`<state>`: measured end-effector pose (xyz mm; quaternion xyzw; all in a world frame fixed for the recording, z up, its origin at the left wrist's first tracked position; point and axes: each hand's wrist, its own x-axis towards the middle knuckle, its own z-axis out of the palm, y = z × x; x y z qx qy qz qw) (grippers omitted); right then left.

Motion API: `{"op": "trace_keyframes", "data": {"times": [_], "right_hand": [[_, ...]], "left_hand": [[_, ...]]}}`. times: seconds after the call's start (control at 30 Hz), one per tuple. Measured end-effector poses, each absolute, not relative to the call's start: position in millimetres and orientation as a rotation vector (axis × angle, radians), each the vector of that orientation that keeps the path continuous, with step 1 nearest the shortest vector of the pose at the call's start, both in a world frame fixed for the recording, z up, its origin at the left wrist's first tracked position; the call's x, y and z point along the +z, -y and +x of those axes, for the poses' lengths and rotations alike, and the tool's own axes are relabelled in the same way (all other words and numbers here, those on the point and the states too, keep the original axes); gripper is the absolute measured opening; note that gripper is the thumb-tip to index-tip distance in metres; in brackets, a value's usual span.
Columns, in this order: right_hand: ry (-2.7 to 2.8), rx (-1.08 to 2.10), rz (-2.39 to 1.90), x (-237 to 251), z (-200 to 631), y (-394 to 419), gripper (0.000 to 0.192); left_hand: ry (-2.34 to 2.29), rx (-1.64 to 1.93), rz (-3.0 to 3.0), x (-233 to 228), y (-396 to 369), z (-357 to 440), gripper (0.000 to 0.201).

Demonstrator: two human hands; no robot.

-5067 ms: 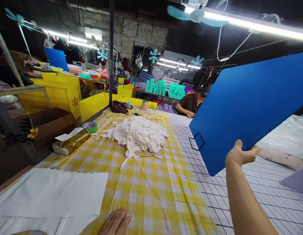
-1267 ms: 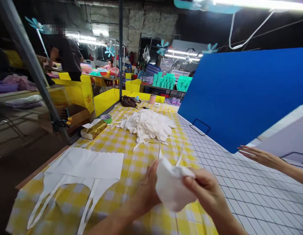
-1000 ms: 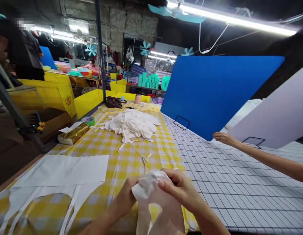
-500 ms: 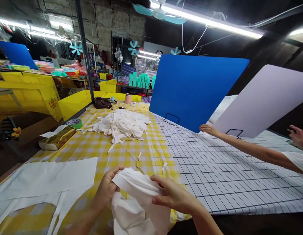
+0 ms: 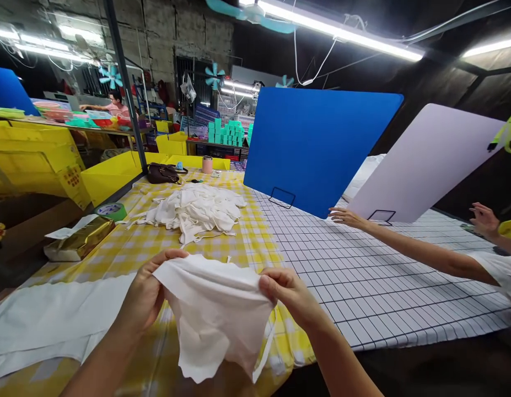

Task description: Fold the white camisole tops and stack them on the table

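Note:
A white fabric garment (image 5: pixel 220 311) hangs stretched between my two hands above the table's front edge. My left hand (image 5: pixel 150 284) pinches its upper left corner. At the upper right corner, my right hand (image 5: pixel 290 292) grips the cloth between thumb and fingers. A thin strap dangles on the garment's right side. Another white garment (image 5: pixel 57 314) lies flat at the left, partly hidden by my left arm. Beyond my hands a heap of white garments (image 5: pixel 201 209) with loose straps rests on the yellow checked tablecloth (image 5: pixel 255 242).
A blue panel (image 5: pixel 317 149) and a pale lilac panel (image 5: pixel 424 160) stand on wire feet on the white grid cloth (image 5: pixel 338 281). A co-worker's hand (image 5: pixel 346 216) touches the blue panel's lower corner. Left are a gold box (image 5: pixel 84 237), green tape roll (image 5: pixel 110 212) and dark bag (image 5: pixel 162 173).
My hands have moved apart and lifted the garment, spreading its bunched top edge into a stretched line. The camera view has shifted slightly. A yellow-green strap now shows at the right edge.

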<state>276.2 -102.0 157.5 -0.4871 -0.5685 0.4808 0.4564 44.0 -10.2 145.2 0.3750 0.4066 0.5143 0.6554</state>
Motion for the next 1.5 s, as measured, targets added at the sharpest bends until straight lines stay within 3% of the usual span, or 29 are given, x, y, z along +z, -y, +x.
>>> {"op": "trace_keyframes", "data": {"times": [0.2,0.43,0.93,1.23,1.5], "right_hand": [[1.297,1.135,-1.257,139.1,272.5,89.8,0.046],[1.165,1.114,-1.160,153.8,271.4,86.3,0.047],[1.041,1.223,-1.132,152.7,265.8,84.9,0.046],[1.162,1.219,-1.230,145.4,269.0,77.1,0.045],[1.271,1.110,-1.458,96.4,274.1,54.0,0.043]], "left_hand": [[-0.985,1.137,0.842,129.2,3.5,47.5,0.033],[-0.975,1.108,0.935,139.8,-6.5,44.2,0.042],[-0.946,0.870,1.214,115.1,1.8,36.8,0.033],[-0.955,1.038,0.982,128.4,-8.6,23.5,0.035],[-1.151,0.905,1.352,68.8,-3.2,45.3,0.029]]}}
